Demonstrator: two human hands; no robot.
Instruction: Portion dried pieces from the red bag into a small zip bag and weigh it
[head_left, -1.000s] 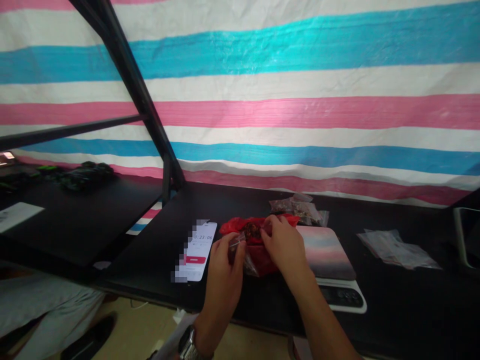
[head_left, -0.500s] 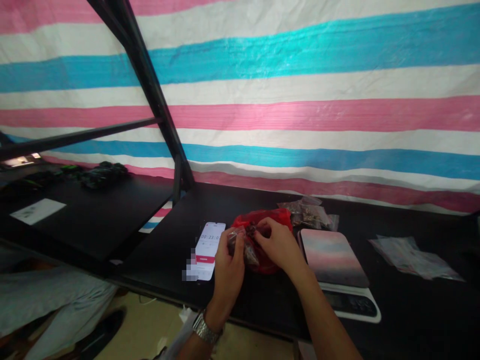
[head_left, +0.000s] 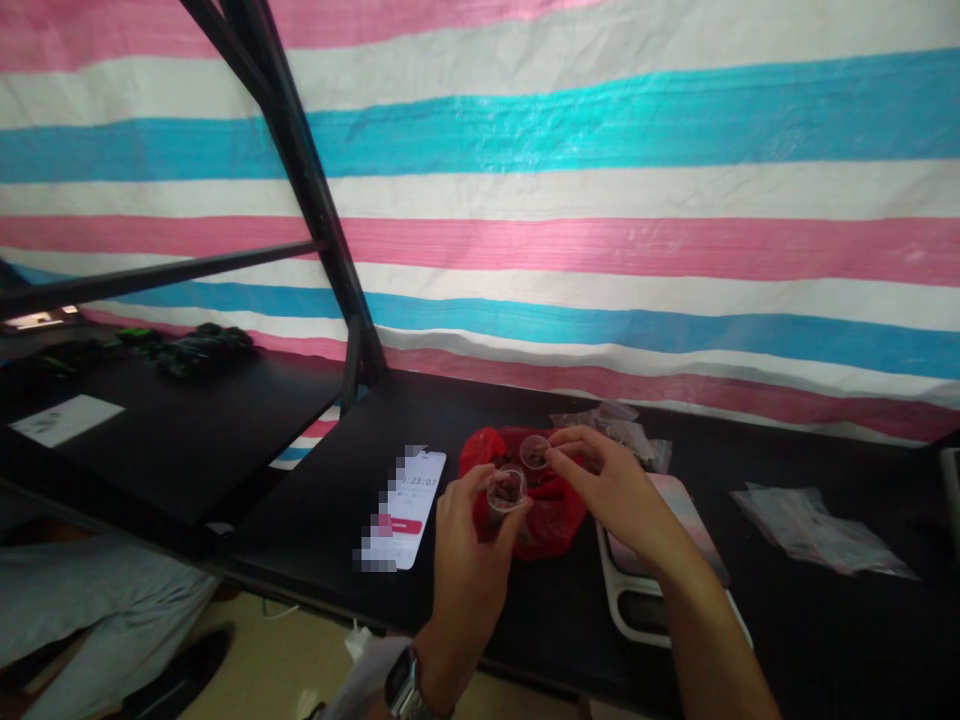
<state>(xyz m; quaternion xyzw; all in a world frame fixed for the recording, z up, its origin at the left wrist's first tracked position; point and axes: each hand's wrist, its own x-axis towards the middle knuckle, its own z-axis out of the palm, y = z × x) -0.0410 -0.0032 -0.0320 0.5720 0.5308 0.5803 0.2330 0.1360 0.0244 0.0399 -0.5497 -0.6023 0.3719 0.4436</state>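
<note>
My left hand (head_left: pixel 476 530) is closed around a small clear plastic cup (head_left: pixel 508 490), tilted so that its round mouth and the brown bits inside face me. Between thumb and fingers, my right hand (head_left: pixel 600 480) pinches a clear round plastic piece (head_left: pixel 535 452); whether it is a lid or another cup, I cannot tell. Under both hands lies an open red plastic bag (head_left: pixel 551 530) with dark brown dried pieces in it. My right forearm passes over a kitchen scale (head_left: pixel 641 610) and hides part of its top.
Small filled zip bags (head_left: pixel 630 435) lie behind the scale. Flat clear zip bags (head_left: pixel 817 525) are spread at the right. A phone (head_left: pixel 409 515) showing a timer lies left of the red bag. A black metal post (head_left: pixel 311 190) rises behind, and a person's leg (head_left: pixel 97 600) shows lower left.
My right hand has come up out of the red bag and now holds the clear round piece. My left hand has turned, showing the cup's open mouth. The view has shifted slightly.
</note>
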